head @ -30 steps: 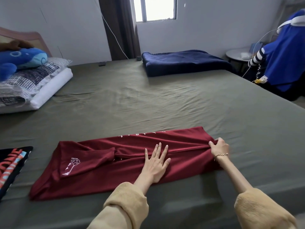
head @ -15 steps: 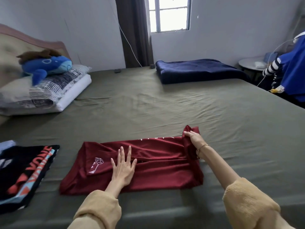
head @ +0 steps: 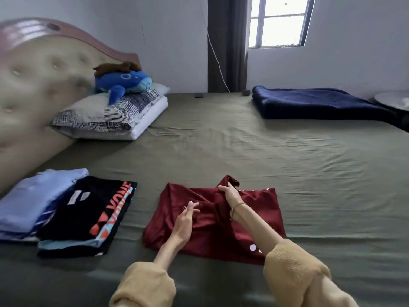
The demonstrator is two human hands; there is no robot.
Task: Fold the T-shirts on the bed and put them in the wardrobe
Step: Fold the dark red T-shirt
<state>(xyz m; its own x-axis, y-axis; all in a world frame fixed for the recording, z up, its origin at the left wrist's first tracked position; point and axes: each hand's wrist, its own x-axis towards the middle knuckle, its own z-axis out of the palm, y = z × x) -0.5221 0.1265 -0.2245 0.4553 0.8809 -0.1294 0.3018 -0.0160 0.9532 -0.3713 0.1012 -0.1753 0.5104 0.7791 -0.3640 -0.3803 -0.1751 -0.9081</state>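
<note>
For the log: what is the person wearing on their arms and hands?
Both arms wear fuzzy tan-yellow fleece sleeves, pushed up so the forearms are bare. The right hand has a thin gold-coloured bracelet at the wrist. The left hand shows no glove or jewellery.

The headboard (head: 33,89) at nine o'clock is smeared by motion blur and runs off the left edge, so its full outline cannot be told. The light blue folded garment (head: 33,202) at eight o'clock is cut by the same edge and partly covered by the black printed T-shirt (head: 88,216), whose lettering is folded over and only partly readable. The round side table (head: 392,99) at three o'clock is clipped by the right edge and blurred. Part of the maroon T-shirt (head: 261,213) lies hidden beneath the right hand (head: 229,193) and forearm. Two small dark objects (head: 221,94) at twelve o'clock are too small to identify.
</note>
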